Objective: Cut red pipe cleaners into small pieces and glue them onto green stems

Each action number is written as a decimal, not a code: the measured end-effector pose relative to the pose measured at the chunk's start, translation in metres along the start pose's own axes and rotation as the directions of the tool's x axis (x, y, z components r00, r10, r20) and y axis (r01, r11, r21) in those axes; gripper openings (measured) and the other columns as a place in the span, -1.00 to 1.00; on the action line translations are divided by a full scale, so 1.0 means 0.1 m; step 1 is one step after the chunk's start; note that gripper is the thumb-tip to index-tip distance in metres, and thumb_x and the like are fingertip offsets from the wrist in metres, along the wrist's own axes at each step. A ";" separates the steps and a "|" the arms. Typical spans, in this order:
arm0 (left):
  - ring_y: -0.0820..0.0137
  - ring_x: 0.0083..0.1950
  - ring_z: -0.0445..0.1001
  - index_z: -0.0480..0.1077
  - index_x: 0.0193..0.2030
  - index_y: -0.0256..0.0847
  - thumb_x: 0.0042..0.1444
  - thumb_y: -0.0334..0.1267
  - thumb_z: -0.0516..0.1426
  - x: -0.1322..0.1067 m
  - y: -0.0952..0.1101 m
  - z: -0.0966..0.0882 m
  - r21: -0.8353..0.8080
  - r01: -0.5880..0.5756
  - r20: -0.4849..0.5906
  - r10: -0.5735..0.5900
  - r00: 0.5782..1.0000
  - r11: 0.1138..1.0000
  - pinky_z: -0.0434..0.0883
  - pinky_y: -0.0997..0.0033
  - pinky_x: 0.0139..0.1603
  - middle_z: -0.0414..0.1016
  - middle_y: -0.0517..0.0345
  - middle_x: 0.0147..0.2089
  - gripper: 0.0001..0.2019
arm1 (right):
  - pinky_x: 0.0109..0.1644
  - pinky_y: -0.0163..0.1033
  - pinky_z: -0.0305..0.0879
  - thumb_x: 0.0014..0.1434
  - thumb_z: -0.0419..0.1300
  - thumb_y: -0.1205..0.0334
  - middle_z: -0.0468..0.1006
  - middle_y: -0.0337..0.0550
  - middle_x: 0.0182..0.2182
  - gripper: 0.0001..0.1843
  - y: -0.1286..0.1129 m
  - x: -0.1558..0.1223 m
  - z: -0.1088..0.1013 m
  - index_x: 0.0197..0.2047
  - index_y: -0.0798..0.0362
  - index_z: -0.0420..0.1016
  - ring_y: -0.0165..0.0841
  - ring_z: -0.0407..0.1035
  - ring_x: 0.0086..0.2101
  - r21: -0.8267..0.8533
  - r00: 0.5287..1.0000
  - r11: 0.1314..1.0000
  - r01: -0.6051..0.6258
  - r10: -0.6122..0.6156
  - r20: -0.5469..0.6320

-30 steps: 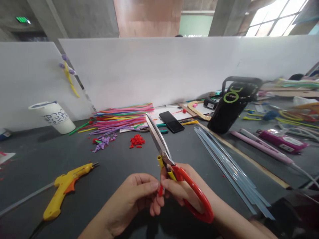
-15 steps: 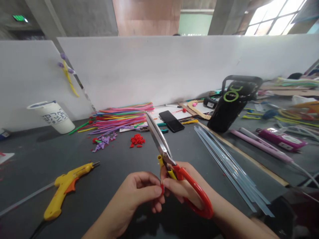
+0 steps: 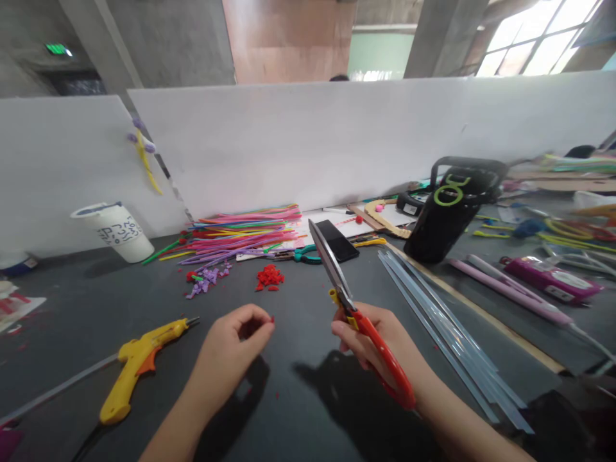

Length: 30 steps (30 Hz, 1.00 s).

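Note:
My right hand [image 3: 373, 333] is closed around a pair of scissors [image 3: 366, 327] with red handles, the blades pointing up and away. A short yellow tube-like piece [image 3: 333, 296] sticks out beside the blades, from the same hand. To the left, my left hand [image 3: 235, 346] pinches a tiny red piece [image 3: 272, 319] between thumb and forefinger, apart from the scissors. Beyond it lies a small heap of red bits [image 3: 270, 278]. Next to that is a pile of purple bits [image 3: 208, 281].
A yellow glue gun [image 3: 144, 366] lies at left, near a white cup [image 3: 115, 232]. Behind are colourful pipe cleaners [image 3: 245, 234], pliers [image 3: 308, 254] and a phone [image 3: 337, 241]. Clear glue sticks [image 3: 447, 327], a black bottle [image 3: 440, 218] and a pink hair-straightener-like tool [image 3: 510, 292] stand or lie at right.
My left hand has moved left, away from my right hand, with a tiny red piece in its fingertips. My right hand, still holding the scissors, has shifted slightly right.

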<state>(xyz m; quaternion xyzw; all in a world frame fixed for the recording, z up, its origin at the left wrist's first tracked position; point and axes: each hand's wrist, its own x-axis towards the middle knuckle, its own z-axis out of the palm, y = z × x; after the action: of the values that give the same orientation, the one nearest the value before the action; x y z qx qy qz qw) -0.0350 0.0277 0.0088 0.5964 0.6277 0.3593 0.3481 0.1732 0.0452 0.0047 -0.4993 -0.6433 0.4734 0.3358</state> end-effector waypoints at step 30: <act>0.24 -0.06 0.43 0.43 -0.18 -0.10 0.08 -0.18 0.00 -0.44 -0.62 -0.12 0.141 -0.102 -0.152 0.124 0.981 0.985 0.37 0.27 -0.04 0.47 0.03 -0.08 -0.76 | -0.41 -0.27 0.05 0.06 0.02 0.18 0.54 0.01 -0.38 -0.78 0.29 0.33 -0.56 -0.37 0.10 0.42 -0.18 0.41 -0.35 -0.860 0.995 0.511 0.005 -0.091 -0.048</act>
<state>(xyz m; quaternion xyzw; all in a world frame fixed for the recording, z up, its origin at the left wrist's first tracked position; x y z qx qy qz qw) -0.0749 -0.0181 -0.0385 0.6222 0.6412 0.3829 0.2349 0.2238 0.0934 -0.0058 -0.6021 -0.7914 0.0621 0.0861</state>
